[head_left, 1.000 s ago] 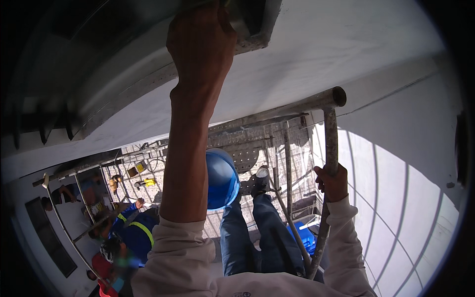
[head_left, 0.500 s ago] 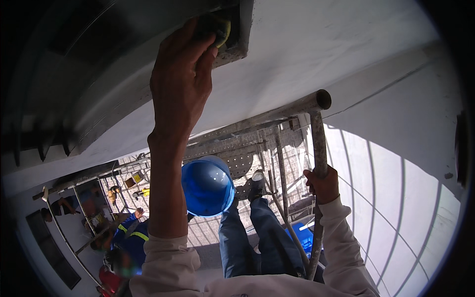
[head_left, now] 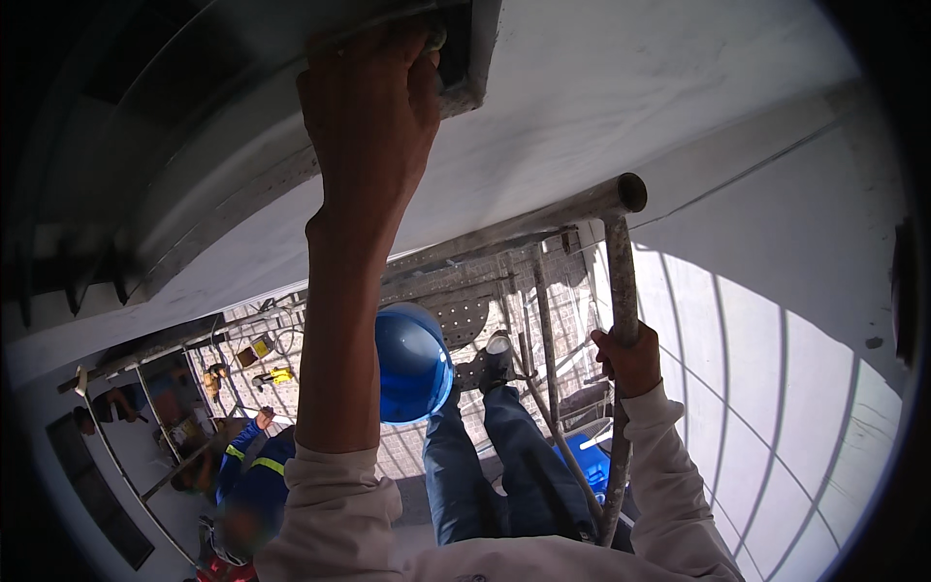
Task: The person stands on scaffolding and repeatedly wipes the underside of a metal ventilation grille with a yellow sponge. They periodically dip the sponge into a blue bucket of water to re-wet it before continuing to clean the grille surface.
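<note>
The right hand [head_left: 628,359] clasps a metal pole [head_left: 621,281], its long axis running toward the torso [head_left: 543,561]; the left hand [head_left: 373,107] curls its fingers round a small object [head_left: 436,37], direction unclear.

Building site, with scaffold pipes [head_left: 622,276]

We've got 2 levels here. Up close there's a perforated metal platform [head_left: 464,318], grey with rows of round holes, and at least 1 dark shoe [head_left: 498,361] with a pale toe is planted on it. We can't tell if the blue bucket [head_left: 412,364] sits on that metal or hangs over it. Way below is a sunlit floor [head_left: 402,451], crossed with shadow stripes. On it we see 1 yellow-and-black tool [head_left: 280,375], 1 yellow-and-dark box [head_left: 260,347] near it, plus a tan item [head_left: 213,376] too small to make out.
</note>
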`<state>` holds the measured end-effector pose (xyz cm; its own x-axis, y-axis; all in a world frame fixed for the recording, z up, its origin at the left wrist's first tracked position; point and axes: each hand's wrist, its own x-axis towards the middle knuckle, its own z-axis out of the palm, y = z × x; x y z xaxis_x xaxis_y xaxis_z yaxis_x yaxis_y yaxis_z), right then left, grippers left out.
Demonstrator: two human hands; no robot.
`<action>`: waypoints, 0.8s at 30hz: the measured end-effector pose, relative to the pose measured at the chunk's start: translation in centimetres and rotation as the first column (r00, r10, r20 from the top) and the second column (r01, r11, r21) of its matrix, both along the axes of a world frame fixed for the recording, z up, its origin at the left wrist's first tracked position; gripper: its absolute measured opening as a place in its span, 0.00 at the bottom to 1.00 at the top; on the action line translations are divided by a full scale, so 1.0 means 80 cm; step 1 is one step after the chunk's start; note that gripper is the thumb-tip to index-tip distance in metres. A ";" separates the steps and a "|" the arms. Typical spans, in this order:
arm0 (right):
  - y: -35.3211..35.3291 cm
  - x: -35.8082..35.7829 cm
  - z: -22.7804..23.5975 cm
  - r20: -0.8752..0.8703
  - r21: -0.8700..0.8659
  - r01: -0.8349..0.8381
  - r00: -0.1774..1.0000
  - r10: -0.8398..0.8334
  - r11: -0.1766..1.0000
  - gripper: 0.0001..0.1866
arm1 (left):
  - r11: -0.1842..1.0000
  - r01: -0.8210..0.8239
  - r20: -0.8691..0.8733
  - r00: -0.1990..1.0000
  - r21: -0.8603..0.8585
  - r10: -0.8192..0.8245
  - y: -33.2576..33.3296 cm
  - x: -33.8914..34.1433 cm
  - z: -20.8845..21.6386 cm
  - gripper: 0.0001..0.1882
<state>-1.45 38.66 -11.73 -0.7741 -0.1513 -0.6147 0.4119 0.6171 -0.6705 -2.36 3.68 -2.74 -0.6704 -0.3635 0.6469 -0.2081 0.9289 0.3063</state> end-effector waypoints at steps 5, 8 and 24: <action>0.000 -0.002 0.001 -0.027 -0.010 -0.048 0.998 0.048 0.999 0.11 | 0.966 0.258 0.012 0.966 -0.001 -0.258 -0.014 0.052 -0.003 0.13; 0.001 -0.001 0.002 -0.032 0.003 -0.077 0.997 0.077 0.997 0.12 | 0.965 0.194 -0.170 0.972 0.177 -0.164 -0.029 0.049 -0.003 0.11; 0.001 -0.002 -0.004 -0.018 -0.005 -0.027 0.999 0.027 1.000 0.11 | 0.987 0.069 0.007 0.997 0.145 -0.071 -0.022 -0.005 -0.009 0.13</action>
